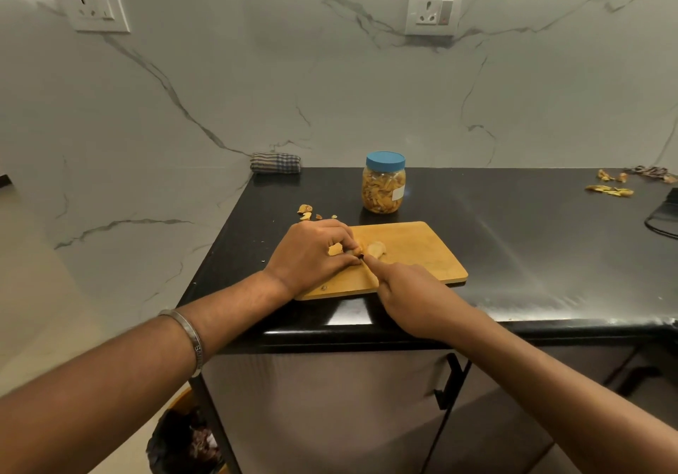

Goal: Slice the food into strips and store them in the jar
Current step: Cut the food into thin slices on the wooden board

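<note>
A wooden cutting board (414, 250) lies on the black counter (513, 239). My left hand (312, 253) pinches a pale yellow piece of food (376, 248) on the board, fingers curled over it. My right hand (411, 294) grips a knife whose handle is hidden in the fist; its index finger lies along the top and the blade is barely visible beside the food. Behind the board stands a clear jar (384, 184) with a blue lid screwed on, filled with yellow strips.
Food scraps (306, 212) lie on the counter left of the board. More peelings (611, 189) lie at the far right near a dark object (666, 218). A folded checked cloth (276, 162) sits against the marble wall. A bin (183, 440) stands below the counter's left corner.
</note>
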